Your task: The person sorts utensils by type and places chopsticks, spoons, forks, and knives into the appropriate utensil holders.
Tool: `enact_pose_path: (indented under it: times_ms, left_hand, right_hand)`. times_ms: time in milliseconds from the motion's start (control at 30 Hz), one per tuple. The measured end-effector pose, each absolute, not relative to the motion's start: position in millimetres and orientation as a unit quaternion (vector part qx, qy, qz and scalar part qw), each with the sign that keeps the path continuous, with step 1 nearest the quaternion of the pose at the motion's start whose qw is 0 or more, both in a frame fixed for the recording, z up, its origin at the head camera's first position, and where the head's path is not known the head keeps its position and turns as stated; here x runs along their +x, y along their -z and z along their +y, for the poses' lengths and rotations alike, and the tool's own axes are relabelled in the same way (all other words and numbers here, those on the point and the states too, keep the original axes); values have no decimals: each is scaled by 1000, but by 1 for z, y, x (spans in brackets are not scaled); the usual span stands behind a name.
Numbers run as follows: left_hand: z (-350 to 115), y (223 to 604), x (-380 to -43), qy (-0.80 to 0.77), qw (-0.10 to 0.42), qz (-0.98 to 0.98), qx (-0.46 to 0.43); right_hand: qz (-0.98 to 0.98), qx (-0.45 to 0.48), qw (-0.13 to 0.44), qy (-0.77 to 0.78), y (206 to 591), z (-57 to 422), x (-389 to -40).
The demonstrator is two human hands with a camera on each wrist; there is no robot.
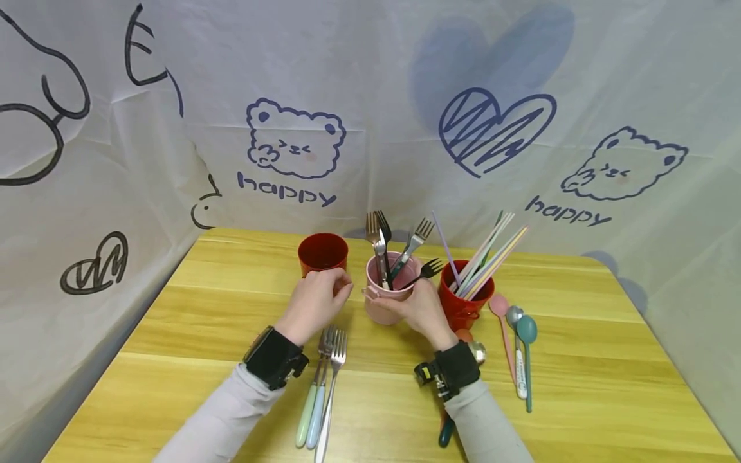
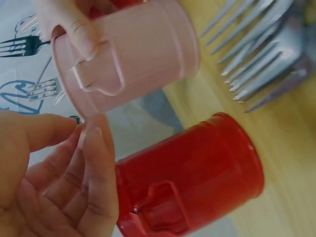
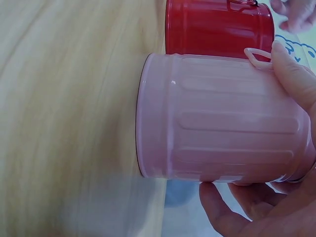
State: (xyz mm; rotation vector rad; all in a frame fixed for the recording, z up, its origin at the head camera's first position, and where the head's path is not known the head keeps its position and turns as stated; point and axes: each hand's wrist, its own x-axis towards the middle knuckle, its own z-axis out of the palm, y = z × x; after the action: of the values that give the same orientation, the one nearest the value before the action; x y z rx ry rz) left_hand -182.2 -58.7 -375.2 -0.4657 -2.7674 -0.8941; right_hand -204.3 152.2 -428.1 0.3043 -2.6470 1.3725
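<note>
A pink bucket-shaped cup (image 1: 383, 313) stands upright mid-table with several forks (image 1: 415, 241) leaning inside, tines up. My right hand (image 1: 421, 310) grips its right side, thumb near the small wire handle (image 3: 257, 58) and fingers around the wall. To its left is a red cup (image 1: 321, 252), whose inside looks bare. My left hand (image 1: 317, 301) hovers in front of that red cup, fingers loosely bent and thumb tip near the fingertips; nothing shows between them. Below it several forks (image 1: 338, 354) lie on the table, two with green and blue handles.
A second red cup (image 1: 460, 316) holding several straws (image 1: 483, 267) stands just right of the pink one. Pink, silver and teal spoons (image 1: 527, 329) lie farther right. More spoons (image 1: 477, 351) lie partly hidden under my right wrist. A white drawn-on sheet (image 1: 393, 161) hangs behind the table.
</note>
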Motion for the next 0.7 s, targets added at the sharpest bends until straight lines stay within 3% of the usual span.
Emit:
enact_pose_path:
  times_ms: [300, 700]
  left_hand:
    - [-73, 384, -168, 278, 23, -945, -171]
    - [-97, 389, -148, 257, -127, -945, -154]
  right_hand:
    - [-877, 96, 68, -466, 429, 153, -204]
    - [-877, 90, 62, -467, 428, 151, -204]
